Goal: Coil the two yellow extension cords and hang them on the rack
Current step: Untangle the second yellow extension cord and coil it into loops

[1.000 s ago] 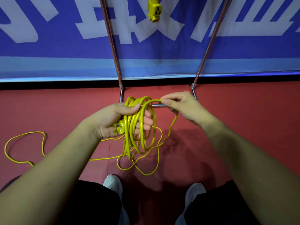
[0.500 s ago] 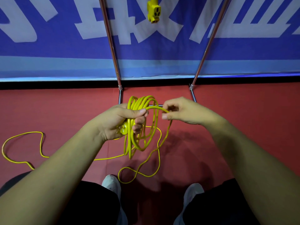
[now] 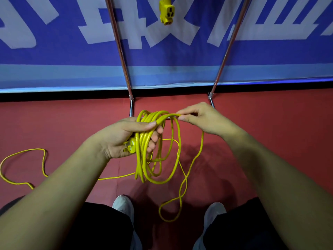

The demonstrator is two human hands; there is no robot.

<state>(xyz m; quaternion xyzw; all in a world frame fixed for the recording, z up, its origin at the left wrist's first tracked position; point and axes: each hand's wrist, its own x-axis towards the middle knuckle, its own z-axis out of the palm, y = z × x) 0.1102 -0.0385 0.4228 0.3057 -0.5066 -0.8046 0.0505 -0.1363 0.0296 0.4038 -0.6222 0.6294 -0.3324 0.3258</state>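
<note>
My left hand point(image 3: 126, 138) grips several hanging loops of a yellow extension cord point(image 3: 155, 159), with its plug point(image 3: 130, 147) pressed into the palm. My right hand point(image 3: 201, 118) pinches a fresh loop of the same cord at its top, just right of the bundle. The loose tail point(image 3: 27, 165) trails over the red floor to the left and curls down between my shoes. A yellow socket end point(image 3: 166, 11) of a second cord hangs at the top centre, between the two metal legs of the rack point(image 3: 120, 51).
The rack's right leg point(image 3: 227, 51) slants down to a foot by my right hand. A blue banner point(image 3: 54, 60) with white characters covers the wall behind. My two white shoes point(image 3: 124, 206) stand on the red floor below the coil.
My right hand drew back to the right and laid another loop onto the bundle. The slack on the floor has shifted, now curling between my shoes.
</note>
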